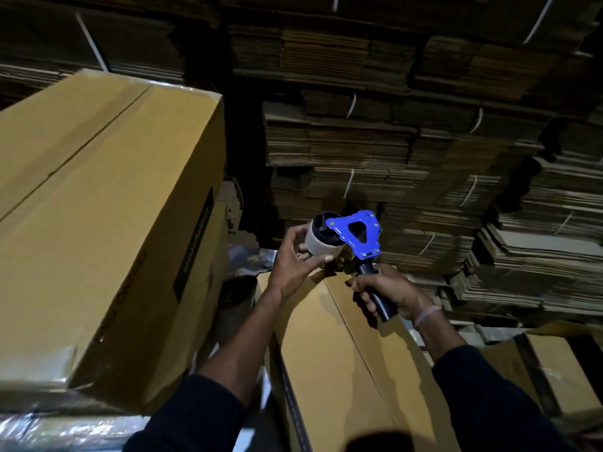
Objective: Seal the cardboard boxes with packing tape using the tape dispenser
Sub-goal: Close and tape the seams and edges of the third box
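Hands: I am gripping the tape dispenser [355, 238] with both hands – my right hand [388, 293] is wrapping its fingers round the black handle, and my left hand [298, 261] is cupping the white tape roll [321, 239], thumb and fingers curling round its side.

Where the dispenser is: I am holding it up in the air just above the far end of the low cardboard box [342, 353] in front of me, not touching it as far as I can tell.

Dispenser axis: it is running from the handle at lower right up to the blue frame, with the roll sticking out to the left – so the long axis is slanting away from me and leftward.

Box axis: the low box is stretching away from me, its centre seam running from near right toward far left, ending below my hands.

Nearer hand: my right hand is sitting over the seam's far end; I judge it will be carrying the tool down.

Neighbour: a tall cardboard box [98, 207] is standing just to the left, its seam also running lengthwise.

Tape end: I cannot tell whether a free end is hanging ready.
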Motion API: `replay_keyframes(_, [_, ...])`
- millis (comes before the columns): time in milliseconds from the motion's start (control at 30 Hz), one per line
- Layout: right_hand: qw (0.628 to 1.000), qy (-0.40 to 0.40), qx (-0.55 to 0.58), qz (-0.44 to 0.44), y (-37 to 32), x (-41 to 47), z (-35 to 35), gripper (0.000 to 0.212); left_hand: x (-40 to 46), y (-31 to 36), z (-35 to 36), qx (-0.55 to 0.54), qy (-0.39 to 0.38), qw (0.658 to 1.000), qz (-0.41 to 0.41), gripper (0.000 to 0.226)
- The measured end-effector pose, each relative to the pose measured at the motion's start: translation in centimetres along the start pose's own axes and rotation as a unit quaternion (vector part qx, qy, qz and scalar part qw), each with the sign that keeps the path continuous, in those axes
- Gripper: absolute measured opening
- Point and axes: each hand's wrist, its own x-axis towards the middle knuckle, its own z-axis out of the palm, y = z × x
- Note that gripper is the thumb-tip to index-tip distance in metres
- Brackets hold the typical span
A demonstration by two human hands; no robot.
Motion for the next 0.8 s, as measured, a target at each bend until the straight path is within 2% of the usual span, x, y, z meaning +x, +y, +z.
replay_keyframes(233, [1.0, -0.018, -0.016, -0.003, 0.4, -1.7, -0.8, 0.002, -1.9, 0.3, -0.5, 0.004, -0.013, 1.0, 0.001, 0.068])
replay_keyframes(333, [0.999, -0.035, -0.037, -0.009, 0.2, -2.4, -1.5, 0.018, -2.1, 1.0, -0.9, 0.016, -0.028, 0.999, 0.015, 0.069])
replay_keyframes(467, [0.997, -0.076, -0.006, 0.011, 0.5, -2.9, -2.5, 0.019, -2.3, 2.3, -1.1, 0.043, -0.043, 0.998, 0.016, 0.065])
replay_keyframes(633, [0.994, -0.106, 0.029, 0.003, 0.9, -2.9, -3.0, 0.031, -3.4, 4.3, 0.9, -0.009, -0.015, 1.0, -0.005, 0.048])
replay_keyframes(800, [0.983, -0.162, 0.085, -0.021, 2.2, -3.2, -3.8, 0.019, -4.7, 6.1, 3.0, -0.005, 0.02, 1.0, 0.001, 0.046])
